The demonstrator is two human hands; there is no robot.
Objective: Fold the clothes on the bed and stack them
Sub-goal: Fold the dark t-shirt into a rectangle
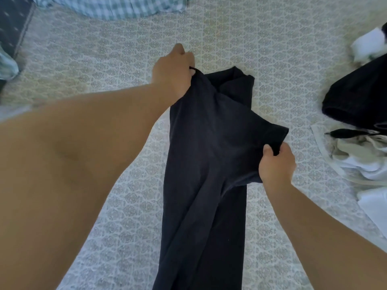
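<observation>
A person is folding a dark garment (205, 164) on a bed (272, 59) covered in a pale patterned spread, the cloth lying in a long strip down the middle of the bed toward its near edge. The left hand (173, 74) is gripping the garment's far left corner, fingers curled round the bunched cloth and lifting it off the spread. The right hand (276, 164) is pinching a fold along the garment's right side, thumb over the edge, holding a flap raised.

By the look of it, the step in hand is the lengthwise fold of this one piece; the side flap appears to be coming across the body. The next move would call for laying both held edges flat and square, smoothing the ridge that is running down the centre, then doubling the strip end to end.

More clothes are waiting: a dark heap (360, 97) near the right edge, a pile of white and beige pieces (362, 164) just below it, a small white item (368, 45) toward the far right corner, and a checked fabric (117, 7) along the far edge. Dark patterned fabric (14, 24) is showing at the far left corner. No basket, drawer or other container is in view, and no finished stack can be made out.
</observation>
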